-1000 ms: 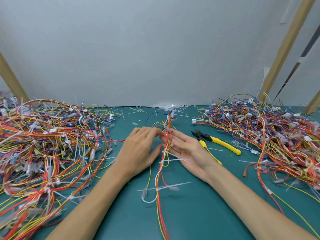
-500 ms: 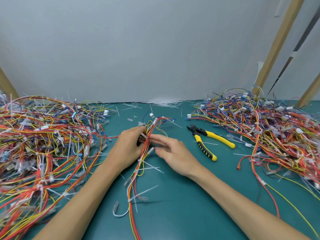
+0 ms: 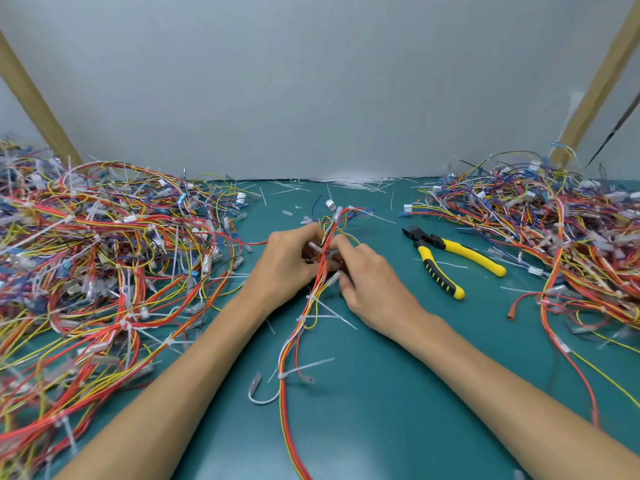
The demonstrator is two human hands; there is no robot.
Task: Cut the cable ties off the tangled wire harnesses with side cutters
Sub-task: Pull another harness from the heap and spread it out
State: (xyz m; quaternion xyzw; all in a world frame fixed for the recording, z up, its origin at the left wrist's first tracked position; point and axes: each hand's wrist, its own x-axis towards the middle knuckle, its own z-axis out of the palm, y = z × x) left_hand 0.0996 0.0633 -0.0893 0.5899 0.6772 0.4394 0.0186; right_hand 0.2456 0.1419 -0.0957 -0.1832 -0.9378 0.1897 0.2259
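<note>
Harness (image 3: 292,336) of red, yellow and white wires in the middle of the green table (image 3: 381,410), running from the near edge up between the two forearms to the hands. Several white cable ties (image 3: 281,375) around it, tails sticking out to the sides. Left hand (image 3: 287,265) curled round the far part of the bundle, gripping it. Right hand (image 3: 372,284) just beside, fingers bent, pinching the same bundle from the other side. Side cutters (image 3: 446,259) with yellow and black handles lying flat on the table, to the right of the right hand and apart from it. Left pile (image 3: 104,254) of tangled wires large, right pile (image 3: 554,233) also large. White scraps (image 3: 360,183) scattered along the far edge by the wall.
</note>
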